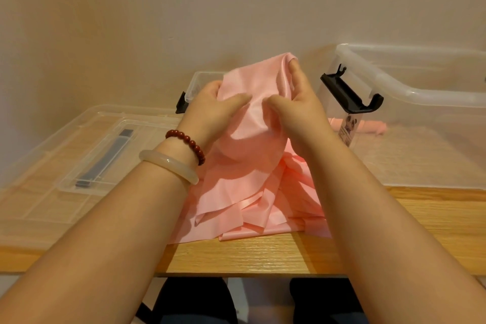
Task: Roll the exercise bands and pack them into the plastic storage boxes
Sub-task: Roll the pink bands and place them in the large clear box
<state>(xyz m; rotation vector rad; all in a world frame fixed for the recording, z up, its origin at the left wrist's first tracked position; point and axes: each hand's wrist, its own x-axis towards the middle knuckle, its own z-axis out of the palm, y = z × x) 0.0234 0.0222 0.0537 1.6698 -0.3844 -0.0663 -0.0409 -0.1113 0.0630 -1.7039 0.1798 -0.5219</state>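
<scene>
Fingers of the left hand [213,105] and the right hand [298,108] are gripping the pink exercise band [249,166], holding its top part above the wooden table [263,252]; its lower folds are lying on it, beside the clear storage box [420,92].

My pink band [247,166] looks smooth, satiny, faintly glossy; the box [410,92] is clear plastic, its latch [349,95] black plastic; the table [249,252] matt grained wood.

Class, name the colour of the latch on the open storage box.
Black latch; head view shows it best.
</scene>
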